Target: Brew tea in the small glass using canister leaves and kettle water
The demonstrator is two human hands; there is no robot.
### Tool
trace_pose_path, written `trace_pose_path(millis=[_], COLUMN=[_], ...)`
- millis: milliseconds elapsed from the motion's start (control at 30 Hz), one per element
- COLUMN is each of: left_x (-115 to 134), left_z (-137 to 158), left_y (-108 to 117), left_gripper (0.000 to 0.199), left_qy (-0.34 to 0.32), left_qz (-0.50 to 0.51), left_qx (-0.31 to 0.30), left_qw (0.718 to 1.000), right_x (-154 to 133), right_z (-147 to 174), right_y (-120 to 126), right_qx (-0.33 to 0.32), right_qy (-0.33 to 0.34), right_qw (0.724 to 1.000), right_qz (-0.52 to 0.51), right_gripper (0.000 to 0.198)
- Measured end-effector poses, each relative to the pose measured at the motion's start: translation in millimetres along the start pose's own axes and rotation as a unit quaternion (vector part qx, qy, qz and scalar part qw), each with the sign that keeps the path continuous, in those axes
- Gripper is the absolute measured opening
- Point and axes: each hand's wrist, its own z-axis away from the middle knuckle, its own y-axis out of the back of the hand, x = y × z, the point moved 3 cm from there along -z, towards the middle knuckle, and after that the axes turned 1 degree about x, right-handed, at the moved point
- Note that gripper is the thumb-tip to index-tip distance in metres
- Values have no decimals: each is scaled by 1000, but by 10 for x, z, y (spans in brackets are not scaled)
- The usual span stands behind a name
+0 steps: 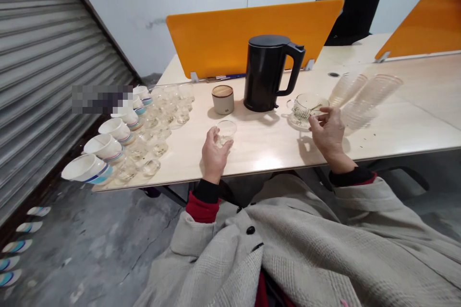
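Observation:
My left hand point(215, 153) is closed around a small clear plastic cup point(226, 129) just above or on the table near its front edge; I cannot tell which. To the right, my right hand point(328, 134) is at the near rim of a glass teacup point(306, 109), thumb and fingers pinched together. Whatever is between those fingertips is too small to make out. Dark green tea leaves show inside the teacup, which stands on a clear glass saucer point(297, 124). Beyond my right hand, two stacks of clear plastic cups point(378, 93) lean or lie on the table.
A black electric kettle point(264, 74) and a grey canister point(223, 100) with a wooden lid stand behind. Several clear cups point(151, 168) and white paper cups point(104, 146) line the left end. An orange divider point(216, 41) runs behind; a person in black point(356, 19) is beyond it.

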Motion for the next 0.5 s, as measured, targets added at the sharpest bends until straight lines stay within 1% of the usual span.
trace_pose_path(millis=[167, 267, 333, 400, 500], left_x=[8, 30, 39, 42, 32], left_z=[-13, -40, -70, -102, -139], left_y=[-19, -30, -44, -65, -98], left_gripper=[64, 64, 64, 63, 62], left_qy=[2, 12, 28, 40, 44], left_qz=[-12, -16, -13, -11, -17], left_qx=[-6, -7, -10, -15, -12], left_qw=[1000, 1000, 999, 999, 999], right_x=[9, -115, -276, -492, -869], right_z=[89, 181, 227, 236, 155], right_y=[-29, -36, -68, -150, -416], right_qx=[7, -4, -27, -60, -109], right_qy=[-1, 6, 18, 39, 88], right_qw=[1000, 999, 999, 996, 988], right_qz=[-15, -34, -43, -49, -59], right_gripper=[35, 34, 33, 32, 30])
